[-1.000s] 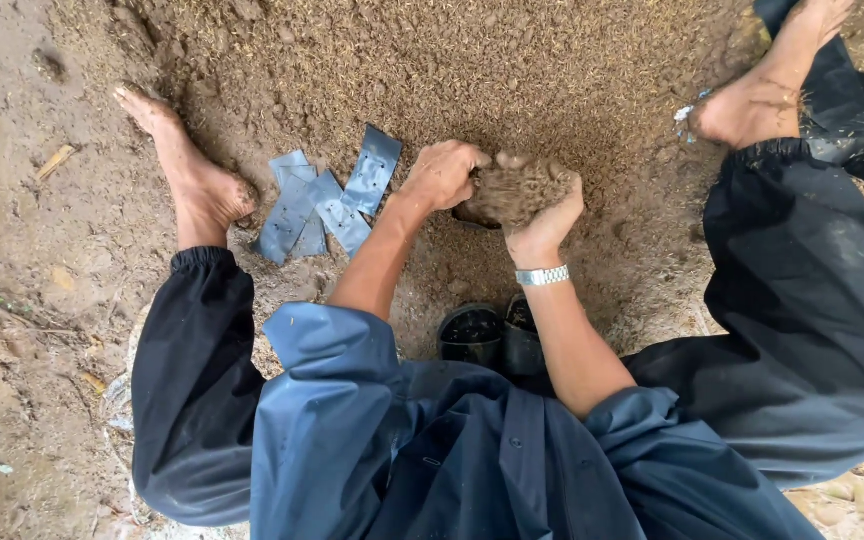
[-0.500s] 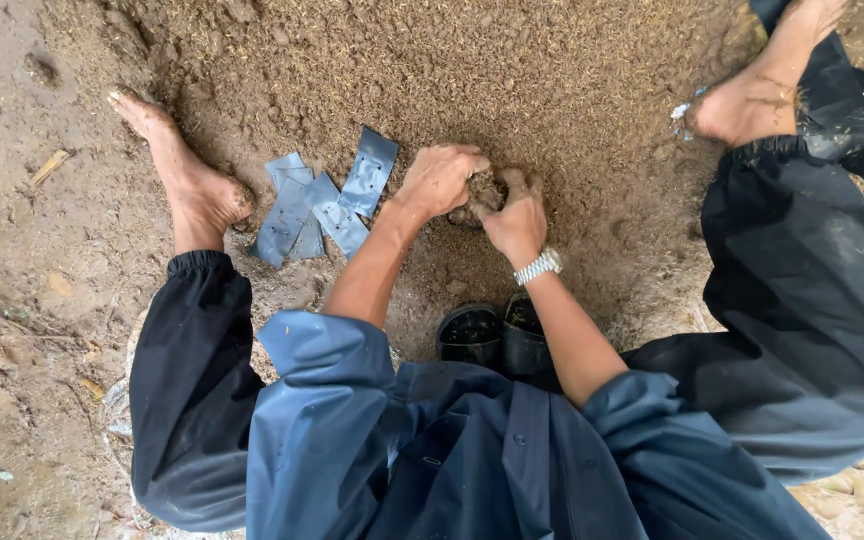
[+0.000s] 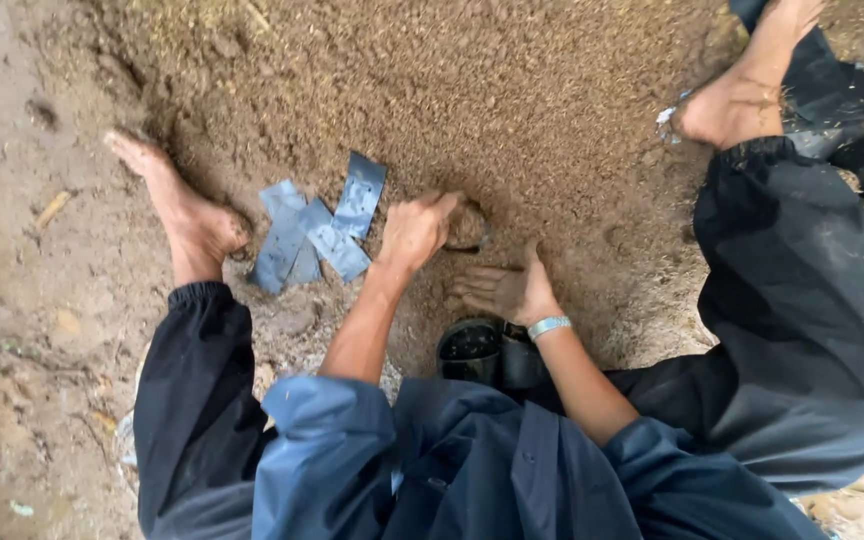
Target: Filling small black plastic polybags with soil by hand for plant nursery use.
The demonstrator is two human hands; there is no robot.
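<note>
My left hand (image 3: 414, 232) grips the rim of a small black bag (image 3: 470, 228) that stands in the pile of brown soil mix (image 3: 512, 90) and is packed with the same mix. My right hand (image 3: 500, 292) is pulled back just below the bag, fingers spread and flat, holding nothing; a silver watch (image 3: 549, 326) is on its wrist. Several flat blue-grey plastic bags (image 3: 322, 232) lie on the soil just left of my left hand.
Two dark round pots or filled bags (image 3: 492, 352) stand close to my body under my right forearm. My bare left foot (image 3: 187, 210) and right foot (image 3: 737, 100) rest on the soil on either side. Black plastic (image 3: 852, 110) lies at the far right.
My right hand dropped its heaped handful of soil mix onto the bag, pressed it with the left hand, then drew back toward me empty. The left hand stayed on the bag.
</note>
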